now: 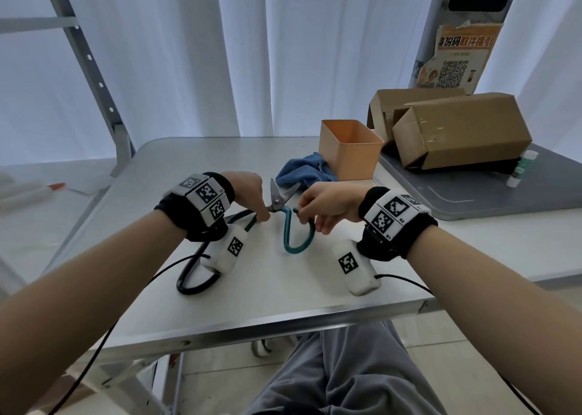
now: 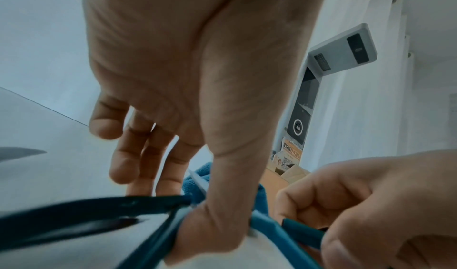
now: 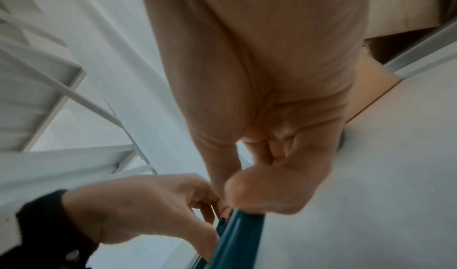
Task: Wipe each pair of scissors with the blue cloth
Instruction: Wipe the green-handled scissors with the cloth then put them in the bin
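Note:
A pair of scissors (image 1: 278, 199) with teal loop handles lies mid-table, its steel blades spread and pointing away from me. My left hand (image 1: 263, 217) pinches the left handle close to the pivot; the left wrist view shows the thumb (image 2: 210, 224) pressed on it. My right hand (image 1: 302, 214) pinches the top of the right teal handle (image 1: 297, 241); the right wrist view shows those fingers (image 3: 232, 201) curled on the teal handle (image 3: 237, 234). The blue cloth (image 1: 299, 170) lies crumpled just beyond the blades, held by neither hand. A black loop handle (image 1: 189, 279) lies front left; I cannot tell which pair it belongs to.
An orange bin (image 1: 349, 159) stands right behind the cloth on the grey table (image 1: 283, 291). Two cardboard boxes (image 1: 456, 131) and a glue stick (image 1: 519, 169) sit on the adjoining darker surface at the right. A metal frame (image 1: 94, 77) rises at the left.

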Demonstrator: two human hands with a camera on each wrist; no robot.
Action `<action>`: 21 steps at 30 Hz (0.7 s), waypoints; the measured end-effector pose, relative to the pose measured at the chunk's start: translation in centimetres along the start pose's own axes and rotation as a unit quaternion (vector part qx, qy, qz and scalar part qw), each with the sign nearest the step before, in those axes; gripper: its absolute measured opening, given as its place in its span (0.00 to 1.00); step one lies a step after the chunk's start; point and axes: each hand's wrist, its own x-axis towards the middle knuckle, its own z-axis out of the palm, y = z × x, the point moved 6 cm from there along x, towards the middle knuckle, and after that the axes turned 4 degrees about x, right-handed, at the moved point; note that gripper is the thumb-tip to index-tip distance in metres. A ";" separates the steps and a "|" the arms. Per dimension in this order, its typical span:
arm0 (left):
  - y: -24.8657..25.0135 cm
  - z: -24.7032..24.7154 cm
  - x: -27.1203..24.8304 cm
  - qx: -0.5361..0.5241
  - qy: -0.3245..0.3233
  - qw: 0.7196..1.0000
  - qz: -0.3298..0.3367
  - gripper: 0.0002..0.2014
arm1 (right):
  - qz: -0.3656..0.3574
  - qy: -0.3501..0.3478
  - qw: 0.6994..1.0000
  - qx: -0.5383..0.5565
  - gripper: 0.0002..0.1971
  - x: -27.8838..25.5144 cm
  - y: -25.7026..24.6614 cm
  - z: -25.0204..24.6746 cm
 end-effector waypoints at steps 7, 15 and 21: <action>-1.3 -2.9 -1.3 -0.162 0.052 0.985 0.043 0.12 | -0.064 -0.011 0.981 0.182 0.02 -1.0 -2.1 -1.4; -1.3 -5.8 -3.0 -0.546 0.075 0.823 0.139 0.09 | -0.136 0.031 0.828 0.543 0.12 -1.5 -2.6 -3.0; 1.4 -6.5 -2.3 -0.613 0.083 0.768 0.168 0.05 | -0.126 -0.016 0.741 0.659 0.27 -0.8 -1.2 -2.6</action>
